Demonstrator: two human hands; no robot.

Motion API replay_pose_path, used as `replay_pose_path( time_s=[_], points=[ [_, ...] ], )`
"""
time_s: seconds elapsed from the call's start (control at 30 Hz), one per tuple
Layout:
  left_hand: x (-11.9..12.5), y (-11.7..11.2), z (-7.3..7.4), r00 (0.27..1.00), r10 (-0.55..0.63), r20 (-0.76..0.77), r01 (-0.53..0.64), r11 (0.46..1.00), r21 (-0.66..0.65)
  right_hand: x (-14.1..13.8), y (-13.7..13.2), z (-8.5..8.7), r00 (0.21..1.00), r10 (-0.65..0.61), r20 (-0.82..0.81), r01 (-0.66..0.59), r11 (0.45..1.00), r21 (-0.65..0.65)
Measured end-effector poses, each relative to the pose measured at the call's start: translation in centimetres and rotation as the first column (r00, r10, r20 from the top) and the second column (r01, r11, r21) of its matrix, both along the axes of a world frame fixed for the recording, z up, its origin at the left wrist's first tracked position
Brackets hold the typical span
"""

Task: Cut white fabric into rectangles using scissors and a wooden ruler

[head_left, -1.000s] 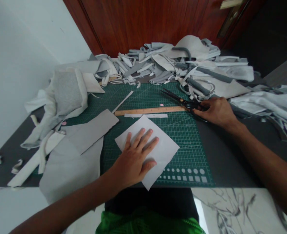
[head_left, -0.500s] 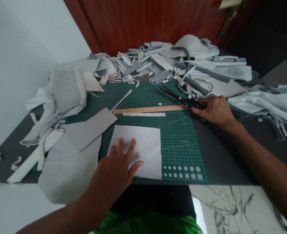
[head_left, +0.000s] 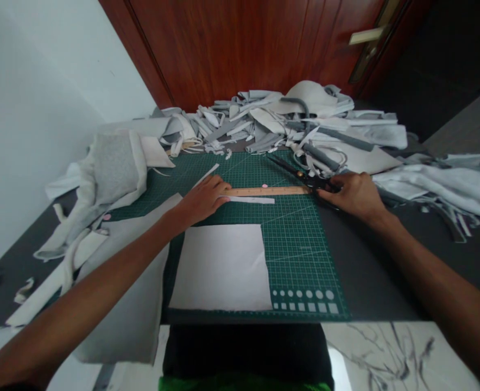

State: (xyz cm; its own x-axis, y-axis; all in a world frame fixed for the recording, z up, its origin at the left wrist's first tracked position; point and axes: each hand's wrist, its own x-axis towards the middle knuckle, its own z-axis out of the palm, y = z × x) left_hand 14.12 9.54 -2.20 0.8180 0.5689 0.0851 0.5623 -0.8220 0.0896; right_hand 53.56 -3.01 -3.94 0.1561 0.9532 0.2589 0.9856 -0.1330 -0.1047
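My left hand (head_left: 208, 199) reaches over the left end of a wooden ruler (head_left: 268, 191), fingers on its far side and thumb on the near side, closed around it. A narrow white strip (head_left: 252, 200) lies just in front of the ruler, its left end by my thumb. My right hand (head_left: 354, 196) is closed on the handles of black scissors (head_left: 300, 174) with a brass pivot, lying at the ruler's right end with blades pointing far left. Nearer me, a white square piece (head_left: 223, 269) lies flat on the green cutting mat (head_left: 301, 244).
Grey and white fabric scraps (head_left: 240, 122) are heaped along the back. A rolled grey cloth (head_left: 118, 168) lies at left, with a large grey sheet (head_left: 126, 304) overhanging the front edge. More white cloth (head_left: 443, 179) is at right. A wooden door (head_left: 244, 49) stands behind.
My left hand has left the white square and moved forward to the ruler's left end. My right hand stays on the scissors' handles. The view has shifted slightly.
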Motion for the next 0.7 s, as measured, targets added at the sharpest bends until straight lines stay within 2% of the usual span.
replay_pose_path(
  time_s=[0.17, 0.33, 0.47, 0.57, 0.7],
  points=[
    [-0.2, 0.5, -0.8, 0.997, 0.018, 0.072, -0.018, 1.0, 0.008, 0.5, 0.1, 0.1, 0.996, -0.088, 0.009, 0.088, 0.996, -0.005],
    [-1.6, 1.4, -0.4, 0.999, -0.023, 0.048, 0.024, 0.999, -0.032, 0.4, 0.0, 0.2, 0.986, -0.164, 0.003, 0.164, 0.985, -0.056],
    [-3.6, 2.3, 0.1, 0.999, -0.051, 0.002, 0.051, 0.999, 0.015, 0.5, -0.1, 0.4, 0.981, -0.194, 0.011, 0.195, 0.978, -0.069],
    [-4.3, 2.1, 0.2, 0.998, -0.051, 0.037, 0.049, 0.998, 0.038, 0.9, -0.1, 0.5, 0.982, -0.171, 0.087, 0.176, 0.983, -0.059],
    [-3.9, 1.0, 0.4, 0.984, -0.146, 0.102, 0.148, 0.989, -0.014, 0.6, -0.3, 0.9, 0.966, -0.189, 0.173, 0.211, 0.971, -0.114]
  ],
)
